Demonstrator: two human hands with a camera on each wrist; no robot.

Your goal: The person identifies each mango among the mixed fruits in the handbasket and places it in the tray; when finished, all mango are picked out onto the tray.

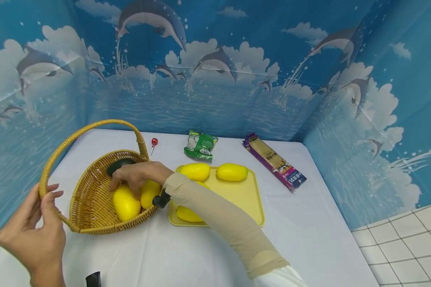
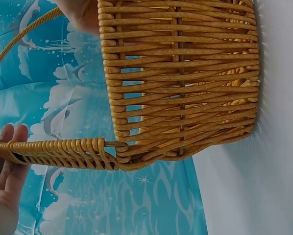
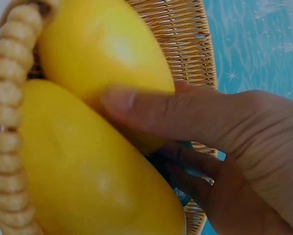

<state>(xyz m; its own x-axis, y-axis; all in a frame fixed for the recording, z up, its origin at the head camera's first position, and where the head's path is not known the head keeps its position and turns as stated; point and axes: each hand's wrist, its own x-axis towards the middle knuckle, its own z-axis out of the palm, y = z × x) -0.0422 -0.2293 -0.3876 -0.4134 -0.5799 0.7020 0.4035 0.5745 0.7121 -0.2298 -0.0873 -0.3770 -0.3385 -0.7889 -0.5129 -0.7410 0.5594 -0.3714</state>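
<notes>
A wicker basket [image 1: 89, 191] with a tall arched handle stands at the left of the table. My left hand [image 1: 39, 231] holds that handle low on its left side, between thumb and fingers. Inside the basket, my right hand [image 1: 138, 175] grips a yellow mango [image 1: 127, 204], its thumb on the side facing a second mango [image 1: 149, 193]. In the right wrist view the thumb presses on the upper mango [image 3: 107, 44], while the other fingers are partly hidden behind it. A dark green rounded thing [image 1: 119, 165] lies behind the hand in the basket.
Right of the basket, a yellow tray [image 1: 237, 197] bears several mangoes, partly covered by my right forearm. Behind are a red lollipop [image 1: 154, 142] and a green snack packet [image 1: 200, 145]. A long purple packet [image 1: 274, 161] lies at the back right. Dolphin-printed curtains [image 1: 215, 103] border the table.
</notes>
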